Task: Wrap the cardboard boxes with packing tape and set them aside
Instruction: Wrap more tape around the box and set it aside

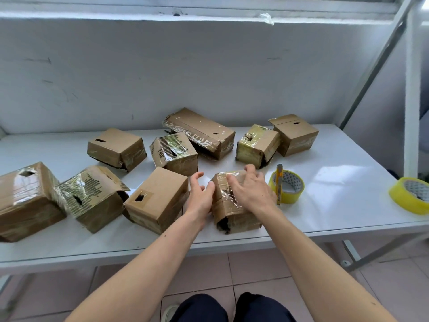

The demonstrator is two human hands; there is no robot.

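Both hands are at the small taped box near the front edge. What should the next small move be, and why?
Probably close both hands on the small tape-wrapped cardboard box and lift it aside. The right hand lies open on its top, the left hand is open at its side, and shiny tape already covers it.

On the table (336, 182) there are 9 cardboard boxes (155, 201), 2 rolls of yellow tape (289, 189), 1 utility knife (279, 182) and 2 hands (251, 189).

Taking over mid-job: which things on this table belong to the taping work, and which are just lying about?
Job:
box under the hands, left hand, right hand
tape roll with yellow cutter
other boxes

Lying about:
second tape roll
tape scrap on the ledge
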